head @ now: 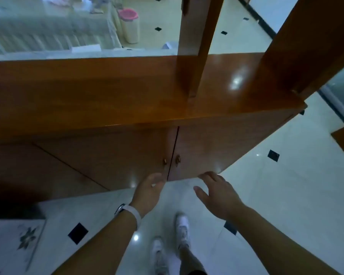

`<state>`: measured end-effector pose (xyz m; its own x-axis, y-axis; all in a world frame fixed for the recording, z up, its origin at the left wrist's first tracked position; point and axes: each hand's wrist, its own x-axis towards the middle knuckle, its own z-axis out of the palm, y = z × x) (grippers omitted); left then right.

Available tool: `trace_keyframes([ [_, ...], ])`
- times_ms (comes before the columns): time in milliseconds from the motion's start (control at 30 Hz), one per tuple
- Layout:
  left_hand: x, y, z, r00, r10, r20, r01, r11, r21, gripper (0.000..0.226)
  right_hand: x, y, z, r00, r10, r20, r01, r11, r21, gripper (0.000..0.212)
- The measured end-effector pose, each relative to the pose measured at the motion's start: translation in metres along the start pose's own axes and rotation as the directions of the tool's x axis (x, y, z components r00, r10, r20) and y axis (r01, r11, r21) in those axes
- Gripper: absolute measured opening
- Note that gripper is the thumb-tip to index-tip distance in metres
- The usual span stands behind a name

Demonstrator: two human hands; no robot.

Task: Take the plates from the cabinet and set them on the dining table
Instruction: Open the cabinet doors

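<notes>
Head view, steeply down, near cabinet

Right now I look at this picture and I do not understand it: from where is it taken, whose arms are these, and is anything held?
There is no machine here. The one picture comes from a camera worn on a person's head, looking forward and down, so the two arms are the person's own. The wide lens bends the straight edges.

The left hand, with a white wristband, and the right hand reach toward a wooden cabinet. Both hands are open and hold nothing. Its two doors are shut, with two small knobs beside the gap between them. Nothing lies on the part of its glossy top that shows, and no plates are visible.

Below you see the tiled floor and the person's white shoes.
</notes>
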<state>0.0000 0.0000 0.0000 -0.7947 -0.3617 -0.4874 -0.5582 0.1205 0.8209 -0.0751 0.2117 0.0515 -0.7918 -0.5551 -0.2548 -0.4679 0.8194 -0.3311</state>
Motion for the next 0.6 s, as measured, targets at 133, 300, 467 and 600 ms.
trace_keyframes([
  [133,0.045,-0.006,0.014,0.988,-0.137,-0.077,0.124,0.981,-0.150,0.015,0.051,0.015,0.029,0.985,0.126,0.117,-0.152,0.955,0.254,0.050],
  [300,0.089,-0.031,0.036,0.961,-0.255,-0.108,0.220,0.940,-0.260,0.016,0.111,0.035,0.081,0.941,0.256,0.222,-0.333,0.820,0.466,0.047],
  [467,0.131,-0.053,0.055,0.961,-0.261,-0.092,0.232,0.941,-0.248,0.022,0.155,0.044,0.128,0.923,0.305,0.235,-0.385,0.761,0.522,0.046],
  [600,0.154,-0.065,0.066,0.969,-0.230,-0.091,0.207,0.955,-0.211,0.023,0.178,0.046,0.154,0.921,0.320,0.222,-0.387,0.687,0.615,0.040],
])
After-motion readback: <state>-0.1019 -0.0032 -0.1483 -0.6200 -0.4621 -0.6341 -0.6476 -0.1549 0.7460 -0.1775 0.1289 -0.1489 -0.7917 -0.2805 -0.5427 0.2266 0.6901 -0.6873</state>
